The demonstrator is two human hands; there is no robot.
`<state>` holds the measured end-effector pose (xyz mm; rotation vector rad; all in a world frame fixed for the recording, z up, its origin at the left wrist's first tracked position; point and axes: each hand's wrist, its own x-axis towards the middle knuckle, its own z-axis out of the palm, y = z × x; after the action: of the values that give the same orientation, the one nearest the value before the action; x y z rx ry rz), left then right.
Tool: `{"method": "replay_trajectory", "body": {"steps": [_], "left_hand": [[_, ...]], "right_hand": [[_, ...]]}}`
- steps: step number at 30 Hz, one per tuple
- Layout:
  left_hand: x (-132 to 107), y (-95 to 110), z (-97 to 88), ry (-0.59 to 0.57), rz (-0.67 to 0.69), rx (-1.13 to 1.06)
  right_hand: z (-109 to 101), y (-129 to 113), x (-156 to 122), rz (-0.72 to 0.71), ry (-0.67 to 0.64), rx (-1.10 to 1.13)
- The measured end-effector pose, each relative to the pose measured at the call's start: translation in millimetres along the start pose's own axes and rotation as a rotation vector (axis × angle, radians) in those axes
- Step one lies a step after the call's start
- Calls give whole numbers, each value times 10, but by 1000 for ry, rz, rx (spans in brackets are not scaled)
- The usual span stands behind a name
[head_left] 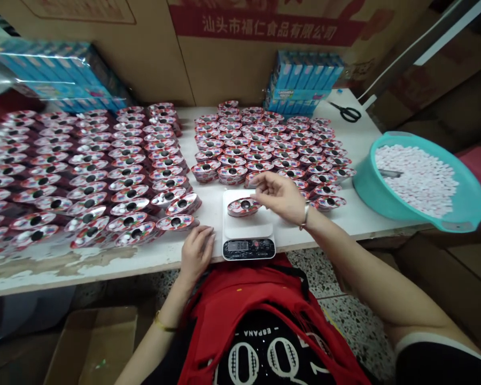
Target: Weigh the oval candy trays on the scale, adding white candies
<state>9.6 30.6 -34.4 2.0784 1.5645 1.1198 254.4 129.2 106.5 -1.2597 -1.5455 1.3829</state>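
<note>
On the white plate of a small kitchen scale [249, 231] stands one oval red-and-white printed container [240, 208] with a dark round opening in its top. My right hand [282, 198] is over the scale, fingers curled, its thumb tip at the container's right end. Whether a small piece lies between those fingertips I cannot make out. My left hand [198, 250] lies at the table's front edge, left of the scale, fingers loosely bent and holding nothing visible. Close to it is the nearest container of the left group [176, 222].
Rows of similar containers [260, 144] stand behind the scale. A turquoise basin [409, 206] of small white wrapped pieces [417, 176], with a metal utensil in it, is at the right. Scissors [348, 113] and blue box packs [304, 80] lie farther back, before large cartons [224, 64].
</note>
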Motion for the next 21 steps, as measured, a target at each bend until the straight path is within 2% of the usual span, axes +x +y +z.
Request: {"method": "replay_trajectory", "body": {"steps": [4, 7, 11, 17, 21], "left_hand": [[-4, 2, -2, 18, -1, -2], [0, 11, -4, 11, -6, 11], [12, 10, 7, 1, -14, 17], [-6, 15, 8, -16, -40, 12], [97, 130, -32, 14, -48, -12]], "right_hand": [[-159, 32, -110, 232, 71, 513], [-245, 128, -221, 363, 113, 716], [-279, 256, -353, 418, 152, 690], [-261, 325, -440, 328, 118, 572], [-195, 366, -470, 295, 108, 592]]}}
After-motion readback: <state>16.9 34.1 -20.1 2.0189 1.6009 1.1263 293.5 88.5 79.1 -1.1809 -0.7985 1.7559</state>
